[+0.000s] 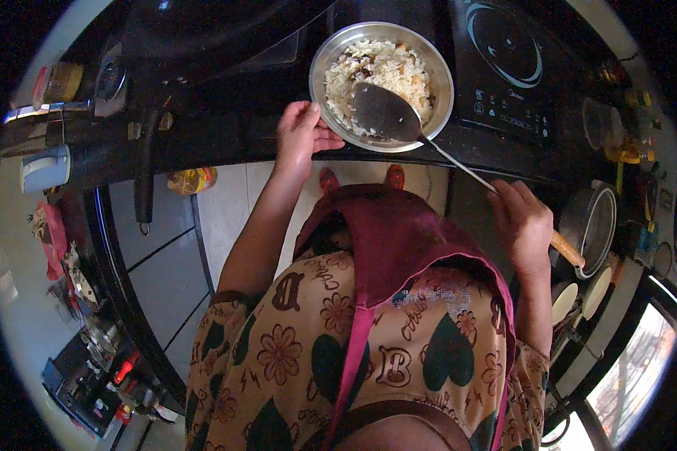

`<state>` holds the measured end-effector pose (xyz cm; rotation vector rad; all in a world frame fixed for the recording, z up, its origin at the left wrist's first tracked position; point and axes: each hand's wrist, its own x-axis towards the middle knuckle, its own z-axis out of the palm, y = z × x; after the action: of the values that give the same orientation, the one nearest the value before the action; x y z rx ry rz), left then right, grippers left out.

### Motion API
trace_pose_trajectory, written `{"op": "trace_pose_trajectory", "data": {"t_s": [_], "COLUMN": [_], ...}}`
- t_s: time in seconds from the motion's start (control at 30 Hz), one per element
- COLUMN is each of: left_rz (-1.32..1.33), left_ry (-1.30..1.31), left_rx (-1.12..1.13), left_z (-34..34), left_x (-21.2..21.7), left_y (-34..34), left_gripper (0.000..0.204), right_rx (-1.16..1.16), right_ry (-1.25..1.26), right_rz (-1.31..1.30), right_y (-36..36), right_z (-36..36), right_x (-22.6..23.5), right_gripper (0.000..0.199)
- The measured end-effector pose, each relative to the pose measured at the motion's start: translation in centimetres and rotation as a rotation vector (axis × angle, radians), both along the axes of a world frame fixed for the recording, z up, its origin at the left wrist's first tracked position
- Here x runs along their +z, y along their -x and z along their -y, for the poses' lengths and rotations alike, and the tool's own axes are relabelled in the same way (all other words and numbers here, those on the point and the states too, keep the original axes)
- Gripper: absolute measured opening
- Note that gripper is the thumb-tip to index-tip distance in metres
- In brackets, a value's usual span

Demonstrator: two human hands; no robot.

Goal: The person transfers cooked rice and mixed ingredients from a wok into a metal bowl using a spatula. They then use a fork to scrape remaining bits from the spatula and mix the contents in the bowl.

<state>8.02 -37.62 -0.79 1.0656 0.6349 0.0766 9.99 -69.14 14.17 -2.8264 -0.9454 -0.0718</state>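
Note:
A round steel bowl (447, 83) stands on the dark counter, holding cooked rice (410, 71) with brown and dark bits mixed in. At its near left rim, my left hand (301, 134) steadies it, thumb on the rim and fingers against the outer wall. My right hand (520, 224) is wrapped round the long handle of a turner (384, 111), whose wooden end sticks out below the fist. The turner's broad dark blade rests on the rice at the bowl's near side, with a few grains stuck to it.
Right of the bowl lies a black induction cooktop (504, 68). A large dark pan's handle (147, 165) juts over the counter edge at left. A blue-white mug (45, 169) and a jar (64, 81) stand far left; a pot (598, 225) is at right. A yellow bottle (192, 180) sits lower down.

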Motion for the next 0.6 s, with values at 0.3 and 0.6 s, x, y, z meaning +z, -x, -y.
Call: {"op": "trace_pose_trajectory", "data": {"t_s": [0.3,0.6], "left_rz": [0.03,0.023], "left_ry": [0.006,0.009], "left_rx": [-0.015,-0.018], "left_z": [-0.2,-0.1], "left_x": [-0.4,-0.2], "left_y": [0.0,-0.1], "left_gripper": [0.024,0.023], "right_rx": [0.131,0.196], "right_ry": [0.154,0.162], "right_rz": [0.059,0.072], "right_y": [-1.9,-2.6], "right_z": [0.5,0.3], "right_x": [2.2,4.2], "right_gripper": [0.018,0.018]}}
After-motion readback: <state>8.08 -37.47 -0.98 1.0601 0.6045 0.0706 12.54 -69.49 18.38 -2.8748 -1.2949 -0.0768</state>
